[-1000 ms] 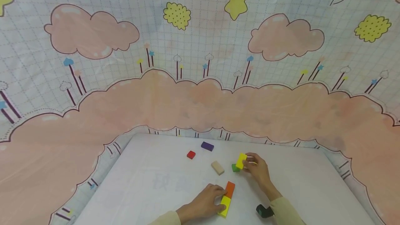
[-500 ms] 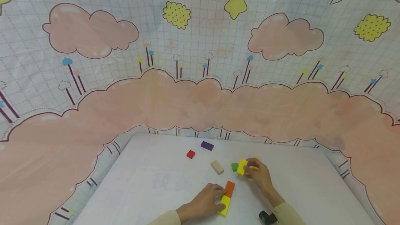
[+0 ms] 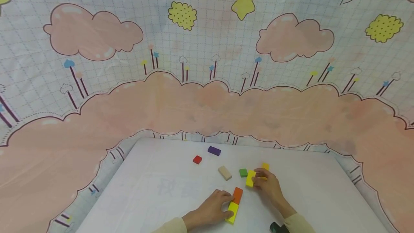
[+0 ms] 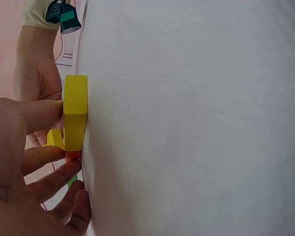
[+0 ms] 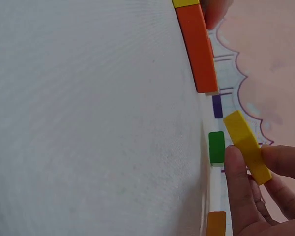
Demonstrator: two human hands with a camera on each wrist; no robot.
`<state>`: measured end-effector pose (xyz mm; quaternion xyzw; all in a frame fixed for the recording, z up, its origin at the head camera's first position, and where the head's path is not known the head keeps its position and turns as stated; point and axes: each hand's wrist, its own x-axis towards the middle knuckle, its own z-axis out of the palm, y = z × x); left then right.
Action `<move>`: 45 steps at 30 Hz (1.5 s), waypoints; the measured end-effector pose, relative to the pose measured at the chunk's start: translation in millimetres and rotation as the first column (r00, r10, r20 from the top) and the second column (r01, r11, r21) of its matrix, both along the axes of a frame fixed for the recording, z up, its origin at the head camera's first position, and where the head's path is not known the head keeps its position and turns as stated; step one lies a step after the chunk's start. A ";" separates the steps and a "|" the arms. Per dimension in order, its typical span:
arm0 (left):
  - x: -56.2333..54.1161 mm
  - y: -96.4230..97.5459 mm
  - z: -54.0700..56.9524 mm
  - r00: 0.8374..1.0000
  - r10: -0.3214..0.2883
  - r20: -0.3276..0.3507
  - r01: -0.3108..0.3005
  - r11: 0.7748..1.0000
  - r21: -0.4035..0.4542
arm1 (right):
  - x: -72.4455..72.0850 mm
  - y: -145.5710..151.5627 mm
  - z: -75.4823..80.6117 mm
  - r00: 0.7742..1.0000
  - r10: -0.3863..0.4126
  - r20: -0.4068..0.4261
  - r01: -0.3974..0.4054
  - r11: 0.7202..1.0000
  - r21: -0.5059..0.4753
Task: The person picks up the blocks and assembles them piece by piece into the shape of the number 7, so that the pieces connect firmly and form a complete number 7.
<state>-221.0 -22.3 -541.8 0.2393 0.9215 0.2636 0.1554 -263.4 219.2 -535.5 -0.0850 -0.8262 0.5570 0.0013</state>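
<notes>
**Tilted yellow block (image 3: pixel 250 178) pinched in the right hand (image 3: pixel 268 184), green block just beside**

At the near edge, a dark device (image 3: pixel 278 228) is worn at the right wrist. Further left, the near yellow block (image 4: pixel 75 98) and the orange block (image 3: pixel 238 196) are laid end to end on the white tabletop (image 3: pixel 145 186), the orange one farther. Both are touched from the left by the left hand (image 3: pixel 210 208): its thumb is set on the yellow, its forefinger near the joint, with a gap left between them.

Beyond, the tilted yellow block is gripped between the right thumb and fingers, parted only by its thickness; it is held clear of the tabletop, to the left of the fingertips. The green block (image 3: pixel 243 172) is seen just past it, slightly left, untouched, with a beige block (image 3: pixel 224 173) farther left. The far yellow block (image 3: pixel 265 166) is partly hidden behind the right hand.

Farthest, a red block (image 3: pixel 197 159) and a purple block (image 3: pixel 214 150) are seen on the left, before a cloud-patterned cloth (image 3: pixel 207 107).
</notes>
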 end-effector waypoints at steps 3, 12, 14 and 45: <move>-0.2 -0.4 -0.9 1.000 -0.002 0.000 0.002 1.000 0.001 | -0.6 -0.5 -1.0 1.000 0.006 0.010 -0.006 1.000 0.005; 0.6 0.0 -0.1 1.000 0.009 0.010 -0.009 1.000 0.005 | -1.2 -0.3 -4.5 0.998 0.018 0.058 -0.020 0.999 0.046; 0.9 -0.1 0.1 1.000 0.007 0.006 -0.007 1.000 0.004 | -1.3 -0.4 -5.1 0.998 0.021 0.061 -0.024 0.999 0.049; 1.5 1.5 5.8 1.000 0.010 0.017 -0.010 1.000 0.005 | -7.7 -1.5 -3.7 0.995 0.075 0.064 -0.089 0.964 0.250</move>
